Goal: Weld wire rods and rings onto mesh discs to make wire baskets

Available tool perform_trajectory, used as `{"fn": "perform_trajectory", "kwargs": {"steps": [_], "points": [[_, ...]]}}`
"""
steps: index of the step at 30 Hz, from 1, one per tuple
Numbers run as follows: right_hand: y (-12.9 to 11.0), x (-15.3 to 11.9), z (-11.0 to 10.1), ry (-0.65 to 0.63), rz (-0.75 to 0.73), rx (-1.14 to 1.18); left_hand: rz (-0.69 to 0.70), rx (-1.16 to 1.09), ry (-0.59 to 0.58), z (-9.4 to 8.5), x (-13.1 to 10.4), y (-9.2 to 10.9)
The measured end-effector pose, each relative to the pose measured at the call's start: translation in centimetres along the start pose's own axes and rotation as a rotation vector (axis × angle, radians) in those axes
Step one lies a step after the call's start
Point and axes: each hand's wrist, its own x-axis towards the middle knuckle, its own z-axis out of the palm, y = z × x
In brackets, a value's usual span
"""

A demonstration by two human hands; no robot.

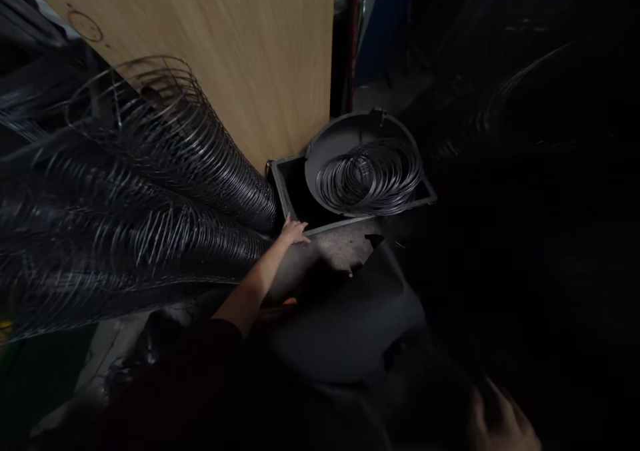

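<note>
My left hand reaches out to the near left corner of a metal frame, with its fingers apart and resting at the rim. On the frame sits a round grey tray that holds a loose pile of thin wire rings. At the bottom right is my right hand, dim and blurred and partly cut off by the picture's edge; whether it holds anything is hidden in the dark.
Long stacks of wire coils fill the left side. Behind the frame stands a wooden board. A dark grey sheet-like thing lies between my arms. The right side is very dark.
</note>
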Motion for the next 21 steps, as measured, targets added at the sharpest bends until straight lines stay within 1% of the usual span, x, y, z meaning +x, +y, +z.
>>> {"fn": "perform_trajectory", "kwargs": {"steps": [2,5,7,9,12,15,17,21], "points": [[-4.1,1.1,0.9,-0.057,-0.105,0.143,0.033,0.075,-0.095,0.5,0.6,-0.5],[-10.2,3.6,2.6,-0.135,-0.193,0.338,0.056,0.158,-0.184,1.7,0.3,-0.1],[-13.3,5.9,4.2,-0.211,-0.220,0.404,0.062,0.186,-0.235,2.5,-0.4,0.8],[-15.5,8.4,6.0,-0.291,-0.244,0.420,0.055,0.195,-0.274,3.1,-1.3,1.7],[-17.5,11.8,9.0,-0.413,-0.252,0.391,0.028,0.193,-0.303,3.5,-2.2,2.7],[-18.5,14.0,11.8,-0.495,-0.205,0.378,0.011,0.201,-0.310,3.2,-2.5,3.1],[-19.1,15.0,13.6,-0.512,-0.172,0.414,0.022,0.214,-0.308,2.7,-2.5,3.3],[-20.4,17.3,17.0,-0.497,-0.129,0.514,0.064,0.245,-0.288,1.9,-1.9,3.3]]}}
